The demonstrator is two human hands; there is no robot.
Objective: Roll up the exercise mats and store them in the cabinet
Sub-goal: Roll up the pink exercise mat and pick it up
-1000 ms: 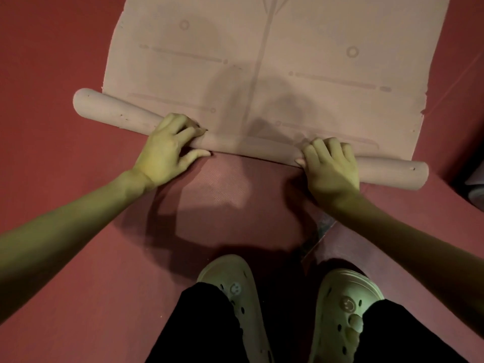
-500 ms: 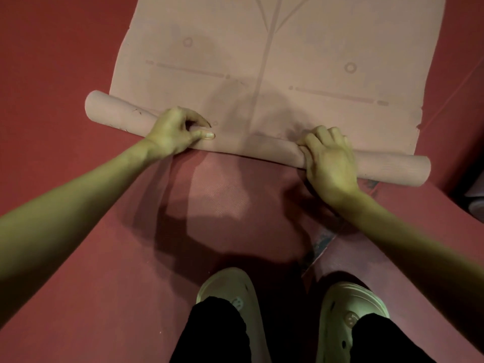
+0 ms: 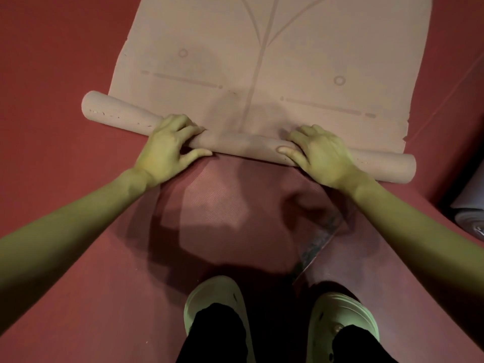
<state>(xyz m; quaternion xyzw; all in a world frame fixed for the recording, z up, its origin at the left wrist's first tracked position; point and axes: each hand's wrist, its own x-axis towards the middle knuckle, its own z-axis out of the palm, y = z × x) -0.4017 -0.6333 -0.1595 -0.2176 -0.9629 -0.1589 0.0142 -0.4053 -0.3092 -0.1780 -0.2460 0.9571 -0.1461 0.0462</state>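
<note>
Red floor (image 3: 60,61) all round, mat (image 3: 262,48) lying flat toward the far side. Started roll (image 3: 243,144) near the feet, skewed left. Left hand (image 3: 165,150) and right hand (image 3: 322,155) curled over it, thumbs underneath. Best nudged straight, kept tight, pushed evenly.

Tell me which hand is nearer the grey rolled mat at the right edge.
Right. The right hand grips the pink mat roll nearer the grey rolled mat; the left hand grips it farther away.
</note>
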